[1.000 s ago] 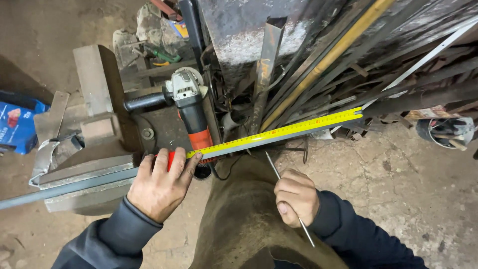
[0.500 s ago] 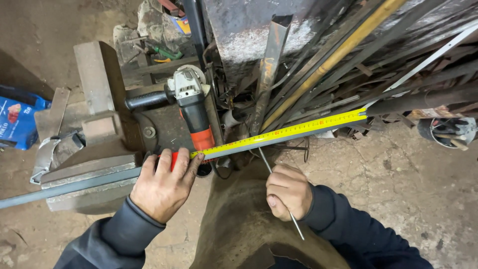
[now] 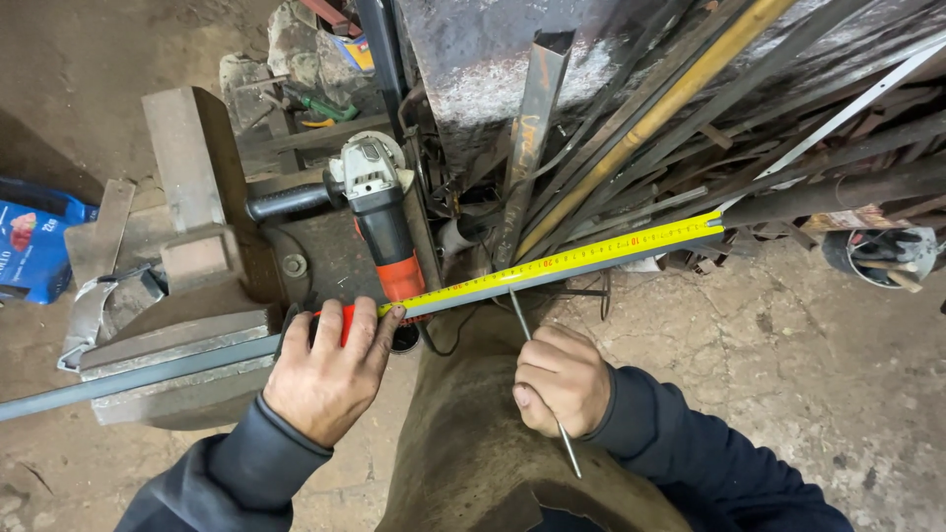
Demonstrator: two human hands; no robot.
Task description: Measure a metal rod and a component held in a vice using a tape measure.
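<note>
Fingers (image 3: pixel 370 330) of the left hand (image 3: pixel 325 379) are clamped on a red tape measure case (image 3: pixel 345 320), pressing it down on a long grey metal bar (image 3: pixel 148 374), likely so the yellow tape (image 3: pixel 572 258) stays flat and straight along it. Fingers of the right hand (image 3: pixel 560 379) are curled tight around a thin metal rod (image 3: pixel 532 369), whose tip touches the tape just above them, maybe to mark a spot. Just past the left fingers lies an orange angle grinder (image 3: pixel 379 212); far off to their left sits a blue packet (image 3: pixel 34 241) with a picture on it.
</note>
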